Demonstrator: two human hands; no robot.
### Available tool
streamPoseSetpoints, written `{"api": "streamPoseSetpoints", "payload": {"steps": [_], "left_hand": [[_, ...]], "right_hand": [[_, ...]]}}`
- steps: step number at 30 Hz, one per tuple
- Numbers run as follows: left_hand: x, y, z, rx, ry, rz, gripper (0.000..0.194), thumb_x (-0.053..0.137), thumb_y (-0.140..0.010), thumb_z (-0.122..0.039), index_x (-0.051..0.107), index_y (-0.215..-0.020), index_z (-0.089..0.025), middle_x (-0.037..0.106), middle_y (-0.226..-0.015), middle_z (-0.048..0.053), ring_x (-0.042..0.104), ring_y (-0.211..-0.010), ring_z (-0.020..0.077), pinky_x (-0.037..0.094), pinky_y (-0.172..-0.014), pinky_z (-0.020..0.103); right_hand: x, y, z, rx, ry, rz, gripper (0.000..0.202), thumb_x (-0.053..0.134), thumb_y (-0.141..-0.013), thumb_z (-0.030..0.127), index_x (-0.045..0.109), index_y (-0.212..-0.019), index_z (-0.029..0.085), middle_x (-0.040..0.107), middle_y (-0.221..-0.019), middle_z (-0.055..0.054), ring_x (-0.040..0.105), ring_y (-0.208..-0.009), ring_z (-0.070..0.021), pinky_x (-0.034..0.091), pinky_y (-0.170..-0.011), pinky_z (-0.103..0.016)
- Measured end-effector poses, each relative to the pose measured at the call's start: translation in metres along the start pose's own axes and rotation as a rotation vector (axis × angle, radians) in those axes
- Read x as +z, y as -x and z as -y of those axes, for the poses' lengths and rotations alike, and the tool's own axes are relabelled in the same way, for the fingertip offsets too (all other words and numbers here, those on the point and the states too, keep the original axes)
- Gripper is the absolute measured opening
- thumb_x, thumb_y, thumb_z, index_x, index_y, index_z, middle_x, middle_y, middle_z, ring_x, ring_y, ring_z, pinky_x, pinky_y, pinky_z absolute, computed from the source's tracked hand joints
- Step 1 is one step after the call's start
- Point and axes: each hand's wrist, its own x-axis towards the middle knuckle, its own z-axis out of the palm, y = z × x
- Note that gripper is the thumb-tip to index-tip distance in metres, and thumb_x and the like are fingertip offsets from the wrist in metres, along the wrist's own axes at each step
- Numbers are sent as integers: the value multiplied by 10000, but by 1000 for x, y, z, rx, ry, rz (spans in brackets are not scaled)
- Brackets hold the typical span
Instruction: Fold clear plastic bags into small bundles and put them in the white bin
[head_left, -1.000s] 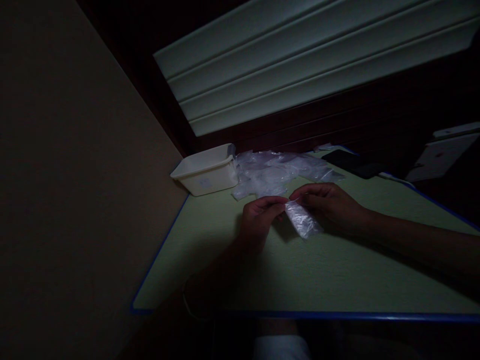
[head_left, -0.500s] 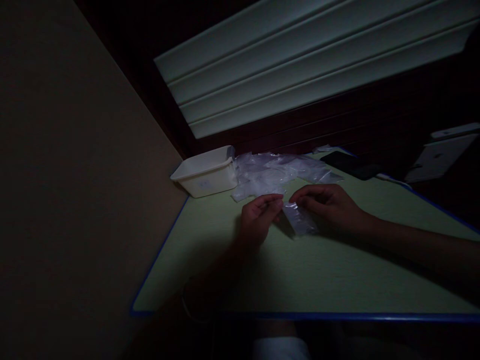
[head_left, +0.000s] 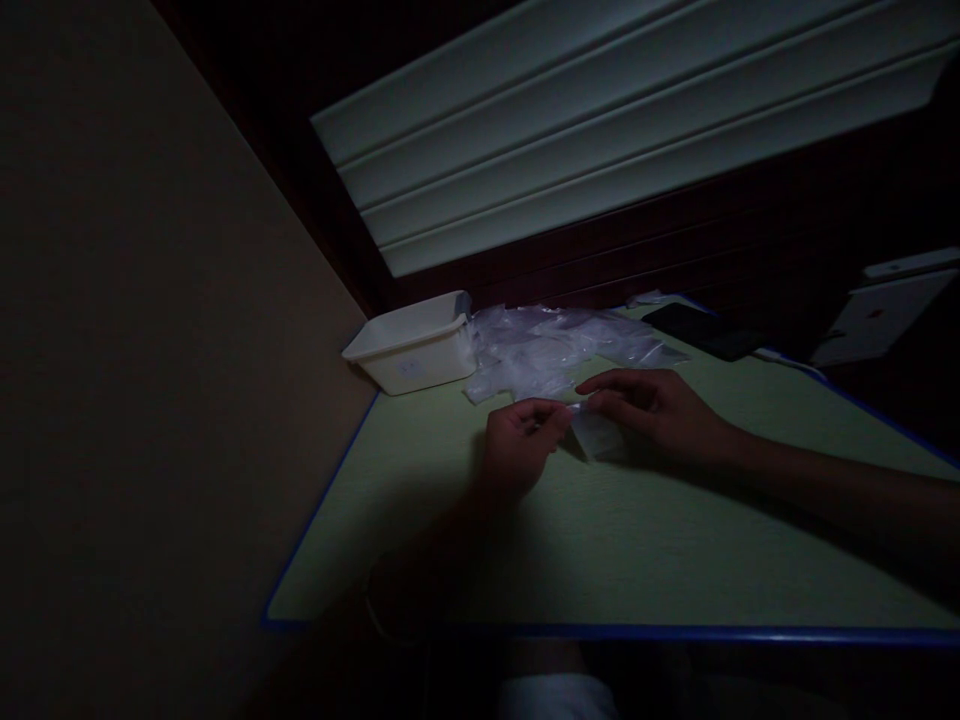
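Between the two hands, above the bench [head_left: 675,550], a small clear plastic bag [head_left: 596,437] is held by its upper edge. Its near corner is pinched in the grip of the left hand [head_left: 516,452], thumb against fingers; the right hand [head_left: 664,415] is set at the other end of that edge, but whether its grip is closed cannot be told. From the left grip, the bag's long axis is slanted rightward and toward the wearer, its body brought nearer the right palm. Beyond both grips, a heap of clear bags [head_left: 529,350] is spread beside a white tub [head_left: 420,362].
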Motion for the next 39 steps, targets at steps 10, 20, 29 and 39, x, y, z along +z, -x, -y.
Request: {"api": "streamPoseSetpoints", "payload": {"steps": [10, 20, 29, 39], "left_hand": [[2, 3, -2, 30, -22, 6, 281, 748, -704, -394, 709, -793, -130, 646, -649, 27, 515, -517, 78, 419, -533, 223], [2, 3, -4, 32, -72, 30, 272, 737, -718, -395, 747, -812, -140, 646, -630, 33, 505, -523, 89, 412, -532, 236], [2, 2, 1, 42, -64, -13, 264, 733, -719, -390, 714, -783, -135, 621, -609, 14, 480, -493, 73, 389, -499, 218], [4, 2, -2, 58, -14, -34, 249, 762, -685, -359, 676, -770, -142, 627, -656, 8, 513, -517, 76, 421, -515, 215]], "right_hand": [[-1, -1, -7, 12, -37, 58, 240, 689, -759, 404, 747, -823, 180, 700, -720, -30, 582, -609, -148, 436, -551, -266], [-2, -3, -8, -27, -13, 50, 211, 681, -778, 387, 751, -839, 198, 714, -762, -33, 598, -639, -152, 456, -571, -273], [-1, -3, -7, 10, -56, 56, 239, 701, -752, 404, 744, -861, 196, 706, -753, -31, 598, -645, -152, 462, -575, -275], [2, -2, -6, 102, -160, 49, 236, 735, -711, 396, 736, -816, 185, 687, -704, -12, 577, -601, -139, 435, -559, -271]]}}
